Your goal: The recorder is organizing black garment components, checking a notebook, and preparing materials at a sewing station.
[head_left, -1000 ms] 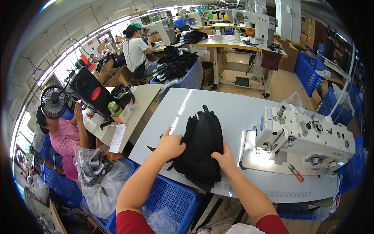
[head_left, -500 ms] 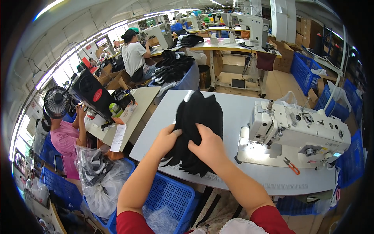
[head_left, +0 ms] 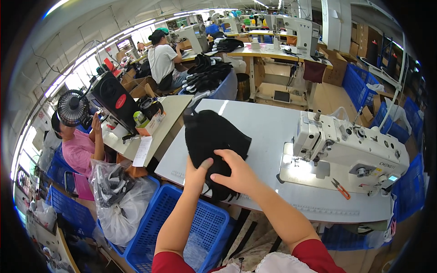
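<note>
Left hand and right hand both holding black fabric bundle, left of sewing machine. Orange-handled snips lie on machine's near side.

- Along the right edge of your worktop, a white sewing machine stands with its lamp lit.
- In front of it lie orange-handled snips.
- A ruler strip runs along the near edge.
- Below the worktop's near left corner you have a blue basket, with a clear plastic bag to its left.
- On the side table, a paper slip lies at the near corner.
- Beyond it sits a black speaker, a fan beside it on a support you can't quite make out.
</note>
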A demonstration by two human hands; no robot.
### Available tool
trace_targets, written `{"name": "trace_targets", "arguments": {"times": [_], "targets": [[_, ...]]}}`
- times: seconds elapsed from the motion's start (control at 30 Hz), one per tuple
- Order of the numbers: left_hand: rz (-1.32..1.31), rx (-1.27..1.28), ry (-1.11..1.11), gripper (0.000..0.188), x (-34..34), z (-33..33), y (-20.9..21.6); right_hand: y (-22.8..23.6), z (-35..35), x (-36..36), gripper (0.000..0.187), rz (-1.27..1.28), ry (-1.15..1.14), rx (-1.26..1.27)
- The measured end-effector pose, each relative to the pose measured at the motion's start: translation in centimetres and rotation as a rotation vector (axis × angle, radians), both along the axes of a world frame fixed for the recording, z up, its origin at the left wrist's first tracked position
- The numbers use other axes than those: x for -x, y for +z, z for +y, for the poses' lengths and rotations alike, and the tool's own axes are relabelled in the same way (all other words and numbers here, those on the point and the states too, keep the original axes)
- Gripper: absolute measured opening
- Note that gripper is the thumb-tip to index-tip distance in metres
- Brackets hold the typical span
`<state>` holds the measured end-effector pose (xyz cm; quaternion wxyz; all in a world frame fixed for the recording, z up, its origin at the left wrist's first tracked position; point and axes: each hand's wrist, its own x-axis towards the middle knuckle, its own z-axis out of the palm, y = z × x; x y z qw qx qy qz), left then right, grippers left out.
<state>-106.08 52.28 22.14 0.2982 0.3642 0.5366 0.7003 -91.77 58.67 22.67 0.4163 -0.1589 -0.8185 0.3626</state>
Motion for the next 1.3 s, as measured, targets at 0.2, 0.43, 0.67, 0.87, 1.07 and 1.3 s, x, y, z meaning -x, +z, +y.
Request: {"name": "trace_targets", "arguments": {"times": [0.2, 0.43, 0.67, 0.87, 1.07, 1.3], "targets": [[0.609, 0.232, 0.136, 0.055, -3.1, -2.1, 4.0, 0.4, -0.5, -1.7, 0.054, 0.052, -0.009, 0.329], [0.717, 0.269, -0.037, 0.071, -5.2, -3.1, 4.5, 0.4, -1.2, -3.9, 0.05, 0.102, -0.189, 0.324], [0.665, 0.156, -0.15, 0.076, -5.5, -3.8, 4.5, 0.8, -1.9, -5.9, 0.039, 0.209, -0.136, 0.473], [0.589, 0.152, -0.173, 0.065, -5.8, -4.3, 4.5, 0.3, -2.2, -6.5, 0.03, 0.226, -0.167, 0.426], [0.608, 0.138, -0.17, 0.058, -5.9, -4.2, 3.8, 1.1, -2.4, -7.4, 0.028, 0.047, -0.271, 0.319], [0.636, 0.2, -0.192, 0.067, -7.2, -4.9, 5.0, 1.6, -3.4, -6.4, 0.034, 0.135, -0.344, 0.172]]}}
